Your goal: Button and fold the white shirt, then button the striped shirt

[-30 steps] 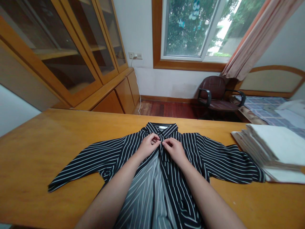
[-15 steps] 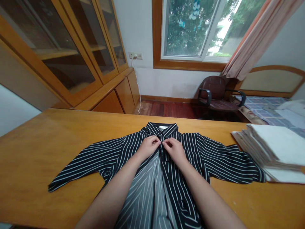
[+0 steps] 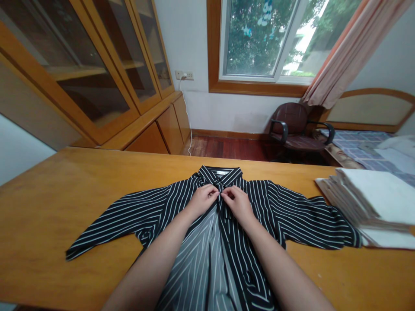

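A black shirt with white stripes (image 3: 149,207) lies face up, its collar pointing away from me and its sleeves spread to both sides. Below the chest the front hangs apart, showing the greyish inside. My left hand (image 3: 203,198) pinches the front edge just under the collar. Close beside it, my right hand (image 3: 236,201) pinches the opposite edge, fingertips almost meeting the left ones. Whatever button or buttonhole sits between the fingertips is too small and covered to make out.
The shirt rests on a wooden table (image 3: 65,203). At the right, a stack of white folded sheets (image 3: 376,198) touches the right sleeve's end. Beyond the table stand a glass-doored cabinet (image 3: 129,99), an armchair (image 3: 295,127) and a bed (image 3: 363,144).
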### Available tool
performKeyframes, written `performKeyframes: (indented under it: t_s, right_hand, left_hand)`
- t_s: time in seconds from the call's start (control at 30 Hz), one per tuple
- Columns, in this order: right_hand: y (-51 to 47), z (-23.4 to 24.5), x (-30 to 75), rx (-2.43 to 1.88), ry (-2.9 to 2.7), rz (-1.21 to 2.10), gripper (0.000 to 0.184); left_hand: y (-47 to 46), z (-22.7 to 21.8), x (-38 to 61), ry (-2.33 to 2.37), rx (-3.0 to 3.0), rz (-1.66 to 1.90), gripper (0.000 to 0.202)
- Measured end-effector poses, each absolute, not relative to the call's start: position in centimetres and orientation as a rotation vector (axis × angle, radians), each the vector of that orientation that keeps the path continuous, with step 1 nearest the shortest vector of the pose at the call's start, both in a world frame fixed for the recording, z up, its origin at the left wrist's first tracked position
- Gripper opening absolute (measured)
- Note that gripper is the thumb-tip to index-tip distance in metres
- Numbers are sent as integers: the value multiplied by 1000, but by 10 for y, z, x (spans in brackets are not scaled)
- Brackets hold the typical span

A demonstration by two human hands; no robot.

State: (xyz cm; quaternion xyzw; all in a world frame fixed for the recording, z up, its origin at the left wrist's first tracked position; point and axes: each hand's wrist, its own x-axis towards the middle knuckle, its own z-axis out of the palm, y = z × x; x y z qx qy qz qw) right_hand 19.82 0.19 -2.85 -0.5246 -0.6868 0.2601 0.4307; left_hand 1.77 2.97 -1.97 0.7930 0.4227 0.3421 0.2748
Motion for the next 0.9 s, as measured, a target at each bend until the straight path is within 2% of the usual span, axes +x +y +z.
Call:
performKeyframes:
  t_s: [0.47,0.9]
  right_hand:
    - [2,-30,200,-1292,-1793,641,12]
    - [2,-26,201,-1312,-1723,708,12]
  left_hand:
    - [30,-19,17,1116,2139,925,17]
    - [30,-23,17,1181,2088,965,11]
